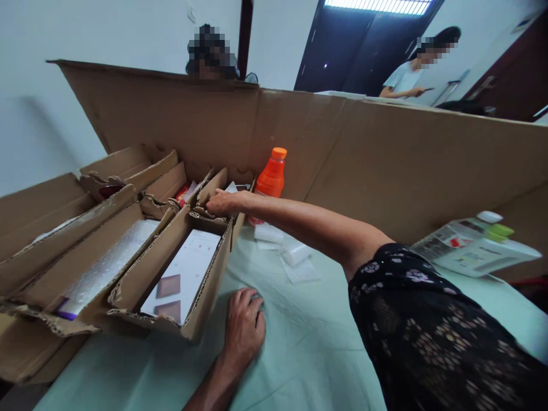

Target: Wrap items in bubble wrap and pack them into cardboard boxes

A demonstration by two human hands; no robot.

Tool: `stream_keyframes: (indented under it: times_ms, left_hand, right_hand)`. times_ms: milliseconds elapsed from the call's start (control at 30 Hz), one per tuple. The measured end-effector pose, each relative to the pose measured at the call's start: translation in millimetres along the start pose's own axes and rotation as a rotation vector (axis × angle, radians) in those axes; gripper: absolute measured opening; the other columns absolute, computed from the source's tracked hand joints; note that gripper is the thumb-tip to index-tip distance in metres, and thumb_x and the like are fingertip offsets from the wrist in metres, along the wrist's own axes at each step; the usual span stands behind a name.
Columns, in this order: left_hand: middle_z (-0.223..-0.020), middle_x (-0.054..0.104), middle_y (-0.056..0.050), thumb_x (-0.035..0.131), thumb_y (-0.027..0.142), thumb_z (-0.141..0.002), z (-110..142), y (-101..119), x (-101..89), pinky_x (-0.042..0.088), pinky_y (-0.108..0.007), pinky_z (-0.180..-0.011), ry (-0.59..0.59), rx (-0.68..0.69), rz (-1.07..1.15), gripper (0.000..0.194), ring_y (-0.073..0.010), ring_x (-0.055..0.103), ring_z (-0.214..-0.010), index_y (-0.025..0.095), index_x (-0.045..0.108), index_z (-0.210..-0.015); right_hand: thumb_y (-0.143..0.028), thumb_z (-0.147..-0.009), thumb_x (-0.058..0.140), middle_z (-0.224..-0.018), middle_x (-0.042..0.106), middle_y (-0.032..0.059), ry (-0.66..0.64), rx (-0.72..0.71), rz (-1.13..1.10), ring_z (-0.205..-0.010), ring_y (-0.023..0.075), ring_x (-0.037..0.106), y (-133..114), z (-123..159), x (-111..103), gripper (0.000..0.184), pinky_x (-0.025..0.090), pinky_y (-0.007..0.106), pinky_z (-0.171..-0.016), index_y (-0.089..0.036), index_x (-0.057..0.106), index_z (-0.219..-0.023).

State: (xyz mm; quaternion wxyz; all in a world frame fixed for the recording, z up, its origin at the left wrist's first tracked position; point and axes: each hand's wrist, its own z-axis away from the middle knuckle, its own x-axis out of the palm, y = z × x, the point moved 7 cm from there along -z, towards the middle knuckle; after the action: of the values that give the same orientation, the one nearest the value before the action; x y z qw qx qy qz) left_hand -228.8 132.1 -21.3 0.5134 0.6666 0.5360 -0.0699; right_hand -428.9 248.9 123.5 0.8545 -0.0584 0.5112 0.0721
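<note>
My right hand (225, 203) reaches far forward into a small cardboard compartment (214, 185) at the back of the row. Its fingers are curled downward and their tips are hidden, so I cannot make out what they hold. Some white packaging (233, 187) lies just beyond the knuckles. Down on the green cloth (299, 337) rests my left hand (246, 322), palm down with bent fingers closed together and nothing visible in them. To its left is a long cardboard box (205, 297) with a white printed box (184, 274) inside.
An orange bottle (270, 177) stands beside the right forearm, near bubble-wrapped pieces (295, 251). Further left, a cardboard tray holds a bubble-wrapped package (111, 265). Clear and white bottles (479, 245) lie at right. Behind a tall cardboard wall (363, 148) are two people.
</note>
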Motion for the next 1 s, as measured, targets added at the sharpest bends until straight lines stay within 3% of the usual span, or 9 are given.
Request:
stream_keyframes:
  times_ms: [100,167,333,500,633,767,867,933,1000]
  left_hand:
    - [-0.112,0.069,-0.008,0.054,0.002,-0.078,0,-2,0.0,0.050,-0.044,-0.095,0.007,0.019,-0.001,0.030,-0.0248,0.060,-0.108,0.020,0.068,-0.098]
    - [-0.111,0.069,-0.008,0.054,0.001,-0.077,-1,-2,-0.1,0.051,-0.044,-0.094,0.006,0.025,0.002,0.031,-0.0248,0.061,-0.108,0.020,0.068,-0.098]
    - [-0.114,0.069,-0.009,0.055,0.001,-0.077,1,-1,-0.8,0.050,-0.045,-0.095,-0.017,0.014,0.011,0.030,-0.0261,0.059,-0.111,0.019,0.067,-0.098]
    - [-0.113,0.068,-0.008,0.055,0.000,-0.077,4,2,-2.8,0.049,-0.044,-0.097,-0.005,0.019,0.009,0.030,-0.0252,0.058,-0.111,0.020,0.067,-0.096]
    - [-0.114,0.068,-0.007,0.055,-0.001,-0.076,3,3,-2.6,0.049,-0.044,-0.098,0.000,0.005,0.011,0.031,-0.0249,0.058,-0.112,0.020,0.066,-0.095]
    - [-0.115,0.068,-0.008,0.053,-0.001,-0.077,3,3,-0.2,0.049,-0.045,-0.098,-0.006,-0.018,0.011,0.032,-0.0252,0.058,-0.112,0.020,0.066,-0.097]
    - [-0.116,0.068,-0.008,0.053,-0.001,-0.077,3,3,1.6,0.049,-0.046,-0.099,-0.007,-0.039,0.016,0.033,-0.0256,0.058,-0.113,0.021,0.067,-0.098]
    - [-0.117,0.068,-0.008,0.053,0.000,-0.077,2,1,2.8,0.049,-0.046,-0.099,-0.008,-0.051,0.031,0.033,-0.0253,0.059,-0.113,0.021,0.068,-0.098]
    - [-0.116,0.068,-0.007,0.053,0.001,-0.078,2,0,3.8,0.049,-0.046,-0.100,-0.007,-0.055,0.048,0.033,-0.0253,0.059,-0.112,0.022,0.068,-0.097]
  right_hand:
    - [-0.015,-0.097,0.060,-0.116,0.071,0.0113,0.145,0.105,0.070,-0.113,0.0245,0.065,-3,14,-18,0.016,0.047,0.043,-0.103,-0.009,0.070,-0.108]
    - [-0.007,-0.095,0.055,-0.113,0.074,0.0114,0.237,0.129,0.081,-0.112,0.0235,0.064,-4,36,-34,0.019,0.043,0.038,-0.103,-0.008,0.072,-0.104]
    - [-0.009,-0.090,0.055,-0.103,0.076,0.0055,0.623,0.222,-0.174,-0.093,0.0143,0.066,32,139,-75,0.027,0.047,0.023,-0.081,-0.009,0.073,-0.110]
    - [-0.013,-0.088,0.058,-0.089,0.077,0.0058,0.699,0.570,-0.213,-0.079,0.0113,0.066,100,234,-45,0.020,0.048,0.025,-0.076,-0.010,0.077,-0.095]
    - [-0.010,-0.085,0.063,-0.093,0.077,0.0147,0.693,0.881,-0.019,-0.082,0.0194,0.071,125,260,-34,0.019,0.049,0.034,-0.076,-0.011,0.078,-0.096]
    - [-0.013,-0.088,0.061,-0.107,0.076,0.0121,0.756,0.758,0.046,-0.098,0.0254,0.071,92,209,-66,0.025,0.050,0.037,-0.085,-0.018,0.077,-0.107]
    - [-0.017,-0.089,0.062,-0.109,0.076,0.0016,0.688,0.480,0.017,-0.100,0.0183,0.069,47,124,-94,0.025,0.049,0.028,-0.086,-0.023,0.075,-0.109]
    - [-0.018,-0.089,0.062,-0.112,0.075,0.0036,0.542,0.214,0.057,-0.105,0.0209,0.067,11,58,-102,0.024,0.048,0.031,-0.090,-0.019,0.074,-0.111]
    - [-0.007,-0.085,0.064,-0.107,0.075,0.0016,0.473,0.175,0.062,-0.108,0.0203,0.065,-6,6,-105,0.026,0.043,0.034,-0.097,-0.016,0.074,-0.108]
